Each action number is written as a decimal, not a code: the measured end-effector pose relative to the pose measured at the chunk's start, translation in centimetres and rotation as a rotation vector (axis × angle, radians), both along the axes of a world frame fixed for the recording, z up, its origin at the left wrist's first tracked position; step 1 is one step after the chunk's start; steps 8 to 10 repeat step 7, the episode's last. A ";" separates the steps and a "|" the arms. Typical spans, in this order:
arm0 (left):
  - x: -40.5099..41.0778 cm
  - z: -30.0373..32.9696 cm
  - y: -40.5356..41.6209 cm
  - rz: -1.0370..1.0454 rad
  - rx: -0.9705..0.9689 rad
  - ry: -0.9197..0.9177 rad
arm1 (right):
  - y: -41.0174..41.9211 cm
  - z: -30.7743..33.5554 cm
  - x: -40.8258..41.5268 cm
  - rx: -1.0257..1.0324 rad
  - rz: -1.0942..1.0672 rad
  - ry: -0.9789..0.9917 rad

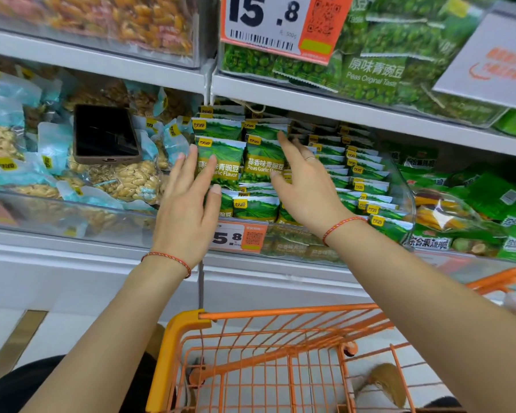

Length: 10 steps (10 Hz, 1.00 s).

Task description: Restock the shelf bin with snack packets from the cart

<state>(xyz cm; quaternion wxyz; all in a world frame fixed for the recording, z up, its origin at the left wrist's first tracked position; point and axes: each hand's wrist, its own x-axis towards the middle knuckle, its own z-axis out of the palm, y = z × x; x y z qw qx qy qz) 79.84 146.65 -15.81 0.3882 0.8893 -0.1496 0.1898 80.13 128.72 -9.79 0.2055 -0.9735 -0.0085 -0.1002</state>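
- The packets are small green foil pouches of garlic peas, stacked in rows inside the clear bin on the middle shelf, just beyond the cart.
- Left hand is released, fingers straight and spread, fingertips resting on the front face of the left packet stack.
- Right hand is likewise released, fingers extended over the right stack, forefinger reaching to the top far packets; it grasps nothing.
- Judged from their look, the packets are light, puffed and soft, with slick film that slides easily, so upright stacks will likely topple if nudged.
- Best hold is probably across the flat faces, or a pinch at the crimped top seam; squeezing the middle risks crushing the peas.
- The cart's near basket shows no packets in view.
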 end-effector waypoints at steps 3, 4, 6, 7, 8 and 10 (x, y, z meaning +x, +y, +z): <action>0.1 0.3 -0.2 0.114 0.352 0.034 | 0.2 -0.5 0.0 0.027 0.002 0.000; 0.5 0.7 -0.6 0.152 0.429 0.023 | 0.2 -0.9 0.1 0.001 -0.006 -0.020; 0.3 0.5 -0.3 0.132 0.468 -0.008 | 0.4 -1.0 -0.5 0.044 -0.019 -0.049; -0.1 0.9 0.3 0.135 0.479 -0.015 | 0.1 -0.9 -1.7 -0.022 -0.039 -0.095; -0.1 0.9 0.3 0.135 0.479 -0.015 | 0.1 -0.9 -1.7 -0.022 -0.039 -0.095; -0.1 0.9 0.3 0.135 0.479 -0.015 | 0.1 -0.9 -1.7 -0.022 -0.039 -0.095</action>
